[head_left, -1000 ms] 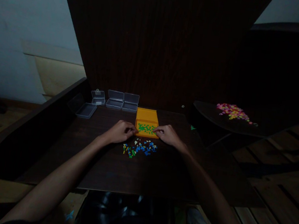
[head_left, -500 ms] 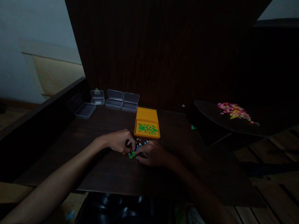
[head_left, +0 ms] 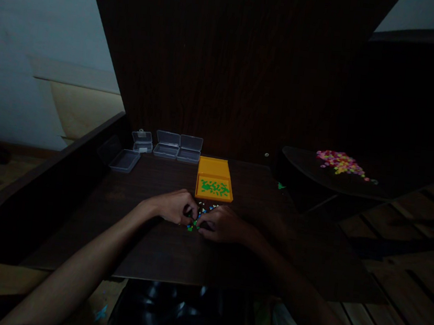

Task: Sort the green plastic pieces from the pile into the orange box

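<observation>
Both hands work low over a small scatter of coloured pieces (head_left: 202, 209) in white, blue, yellow and green on the dark table. My left hand (head_left: 177, 206) comes in from the left with thumb and forefinger curled together at the pile's edge. Facing it, my right hand (head_left: 221, 223) is closed, its fingertips down among the pieces. Anything pinched in either hand is too small and dark to make out. A green piece (head_left: 190, 228) lies just below the fingertips. Right behind the pile stands an open yellow box (head_left: 214, 166) with many green bits (head_left: 214, 187) in it.
Clear plastic cases stand open at the back left: a small case (head_left: 142, 146), a wider case (head_left: 177, 152) and a flat case (head_left: 125, 161). A heap of pink and yellow pieces (head_left: 340, 162) lies on the raised side shelf (head_left: 303, 165). A green scrap (head_left: 281, 185) lies near it.
The green piece between my fingertips shows less now and sits slightly to the right. My hands stay close together in nearly the same place; the view has shifted very slightly.
</observation>
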{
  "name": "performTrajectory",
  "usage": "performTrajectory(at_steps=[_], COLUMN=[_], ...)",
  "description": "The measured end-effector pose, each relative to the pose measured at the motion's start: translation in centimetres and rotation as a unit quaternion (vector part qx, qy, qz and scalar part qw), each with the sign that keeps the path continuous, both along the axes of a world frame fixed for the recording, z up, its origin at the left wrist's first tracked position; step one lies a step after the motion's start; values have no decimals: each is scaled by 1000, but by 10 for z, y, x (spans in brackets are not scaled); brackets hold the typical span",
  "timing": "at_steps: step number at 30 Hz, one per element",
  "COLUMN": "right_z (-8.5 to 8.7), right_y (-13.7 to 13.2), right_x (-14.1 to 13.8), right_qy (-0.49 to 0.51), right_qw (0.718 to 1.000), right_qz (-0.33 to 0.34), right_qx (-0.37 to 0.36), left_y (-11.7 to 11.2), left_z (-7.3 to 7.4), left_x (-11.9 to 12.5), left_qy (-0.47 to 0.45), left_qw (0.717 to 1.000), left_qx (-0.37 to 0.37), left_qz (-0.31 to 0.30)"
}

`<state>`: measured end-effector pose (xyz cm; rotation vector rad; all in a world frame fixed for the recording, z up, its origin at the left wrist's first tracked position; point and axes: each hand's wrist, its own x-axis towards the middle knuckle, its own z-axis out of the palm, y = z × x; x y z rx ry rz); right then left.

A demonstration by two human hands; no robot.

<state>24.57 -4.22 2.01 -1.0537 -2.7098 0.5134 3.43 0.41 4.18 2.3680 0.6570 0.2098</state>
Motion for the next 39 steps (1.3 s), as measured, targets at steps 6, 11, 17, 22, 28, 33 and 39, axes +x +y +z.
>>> performTrajectory(at_steps=[6, 11, 17, 22, 28, 33, 39], right_z=[2, 1, 8, 14, 10, 7, 4], right_y=[2, 2, 7, 25, 43, 54, 66], right_x=[-1, -1, 5, 20, 29, 28, 30], right_qy=[-16, -17, 33, 111, 149, 112, 92], right_qw=[1000, 999, 997, 985, 962, 965, 968], right_qz=[8, 8, 5, -119, -228, -235, -228], right_qx=[-25, -27, -63, -62, -15, -17, -42], left_y=[1, 1, 5, 13, 26, 30, 33], left_z=[-2, -3, 2, 1, -12, -22, -24], left_x=[1, 0, -4, -1, 12, 24, 29], left_qy=[19, 15, -30, -85, -110, -100, -93], left_qw=[1000, 1000, 999, 986, 966, 960, 950], left_qx=[8, 3, 2, 26, 61, 58, 22], left_qz=[-9, 3, 42, 139, 228, 257, 297])
